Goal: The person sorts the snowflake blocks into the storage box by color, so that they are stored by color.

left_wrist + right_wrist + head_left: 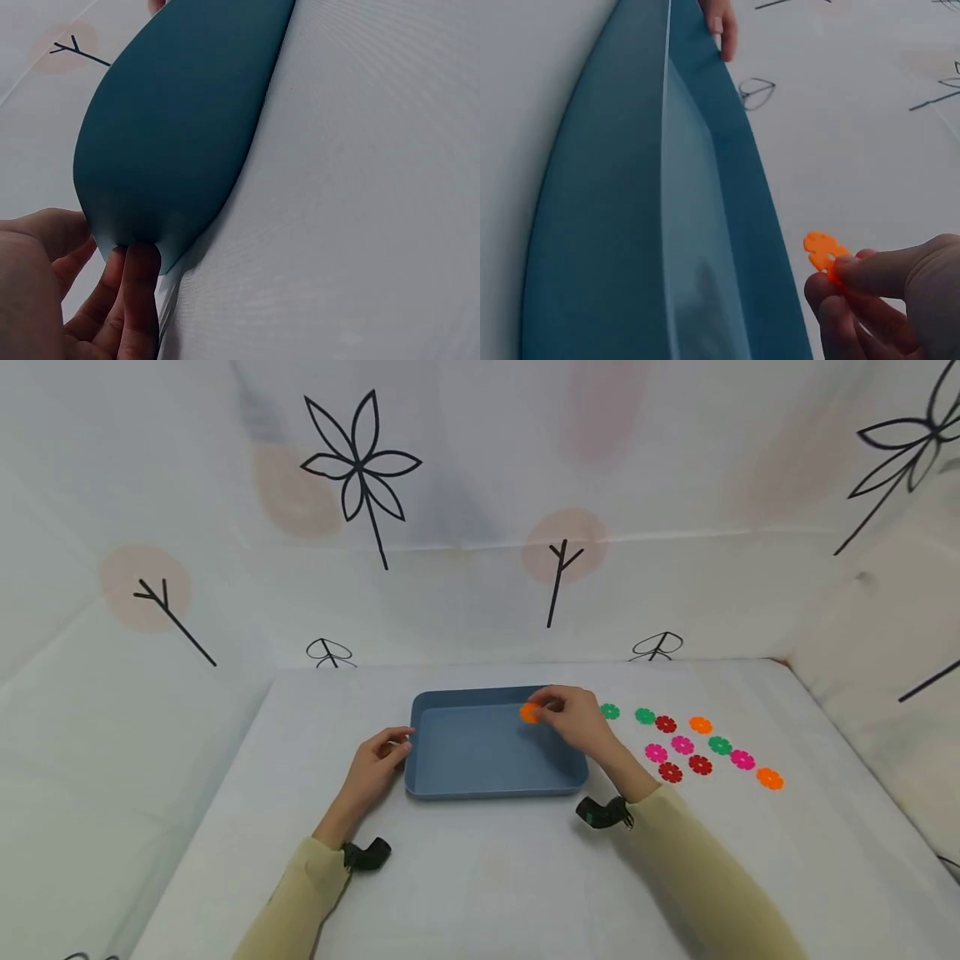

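A blue-grey rectangular tray (491, 793) lies on the white table in the head view. My left hand (377, 764) holds its left end; in the left wrist view, fingertips (141, 259) press the outer wall while another finger reaches the rim. Above the right part of the tray, my right hand (576, 720) pinches an orange flower-shaped disc (528, 713) between thumb and fingers. The right wrist view shows this orange disc (823, 251) with notched edges, apart from the tray (757, 195). In the head view, the tray's top right corner is hidden by my right hand.
Right of the tray lie several similar flat discs: green (645, 717), dark red (671, 772), pink (742, 760) and orange (769, 778). A white cloth wall (465, 602) with black plant drawings rises behind the table (480, 877).
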A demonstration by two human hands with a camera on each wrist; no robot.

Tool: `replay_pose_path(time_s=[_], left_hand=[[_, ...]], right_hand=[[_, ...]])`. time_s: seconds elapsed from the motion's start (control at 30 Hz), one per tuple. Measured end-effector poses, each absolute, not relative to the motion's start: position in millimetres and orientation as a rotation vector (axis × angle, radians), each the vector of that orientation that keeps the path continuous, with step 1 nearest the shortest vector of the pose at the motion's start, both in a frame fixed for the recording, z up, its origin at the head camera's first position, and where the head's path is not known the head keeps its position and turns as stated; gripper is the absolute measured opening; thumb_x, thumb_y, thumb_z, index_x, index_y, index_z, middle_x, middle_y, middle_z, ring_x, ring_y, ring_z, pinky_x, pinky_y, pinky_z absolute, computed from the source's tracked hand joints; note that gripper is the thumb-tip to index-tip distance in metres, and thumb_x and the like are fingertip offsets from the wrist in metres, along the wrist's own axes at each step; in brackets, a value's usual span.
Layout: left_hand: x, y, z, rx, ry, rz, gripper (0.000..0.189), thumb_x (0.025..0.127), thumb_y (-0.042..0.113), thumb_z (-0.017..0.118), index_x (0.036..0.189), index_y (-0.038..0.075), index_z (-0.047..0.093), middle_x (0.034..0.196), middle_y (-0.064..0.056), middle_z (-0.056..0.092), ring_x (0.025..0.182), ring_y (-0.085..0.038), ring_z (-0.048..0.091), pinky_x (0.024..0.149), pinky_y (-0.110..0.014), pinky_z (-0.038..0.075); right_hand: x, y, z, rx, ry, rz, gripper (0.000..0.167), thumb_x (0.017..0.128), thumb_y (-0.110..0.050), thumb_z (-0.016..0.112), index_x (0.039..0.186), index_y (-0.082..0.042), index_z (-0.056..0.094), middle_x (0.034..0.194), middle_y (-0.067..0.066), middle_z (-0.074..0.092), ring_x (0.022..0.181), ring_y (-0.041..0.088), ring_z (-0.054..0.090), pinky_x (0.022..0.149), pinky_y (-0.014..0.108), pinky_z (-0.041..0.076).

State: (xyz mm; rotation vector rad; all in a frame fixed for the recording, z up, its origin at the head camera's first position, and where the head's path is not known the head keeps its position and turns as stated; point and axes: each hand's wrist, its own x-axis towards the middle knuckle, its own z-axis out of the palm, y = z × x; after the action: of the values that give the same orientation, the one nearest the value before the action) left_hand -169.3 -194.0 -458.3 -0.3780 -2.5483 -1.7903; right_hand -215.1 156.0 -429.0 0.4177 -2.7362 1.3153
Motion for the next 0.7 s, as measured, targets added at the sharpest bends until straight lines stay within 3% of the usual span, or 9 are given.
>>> replay_pose_path(time_s=[0.4,0.7], left_hand=[[-170,-194,-458,-0.395,-2.529,-1.785,0.031,0.100,0.005,0.059,0.127,-0.009,0.061,0.105,-0.020,0.061,0.077,-0.013,0.060,0.070,-0.028,0.051],[-169,-194,-457,-0.375,-2.549,-1.746,0.030,0.100,0.006,0.059,0.126,-0.007,0.062,0.104,-0.019,0.063,0.079,-0.025,0.062,0.071,-0.031,0.051]], right_hand=[[-243,104,-440,0.519,-2.806,1.493,0.013,0.092,-0.003,0.069,0.104,-0.004,0.074,0.107,0.013,0.070,0.080,0.020,0.069,0.068,0.030,0.054],[-256,80,-451,0.412,-2.837,1.659,0.016,0.095,-0.006,0.068,0.109,-0.002,0.073,0.109,0.013,0.069,0.079,0.018,0.066,0.071,0.029,0.054]])
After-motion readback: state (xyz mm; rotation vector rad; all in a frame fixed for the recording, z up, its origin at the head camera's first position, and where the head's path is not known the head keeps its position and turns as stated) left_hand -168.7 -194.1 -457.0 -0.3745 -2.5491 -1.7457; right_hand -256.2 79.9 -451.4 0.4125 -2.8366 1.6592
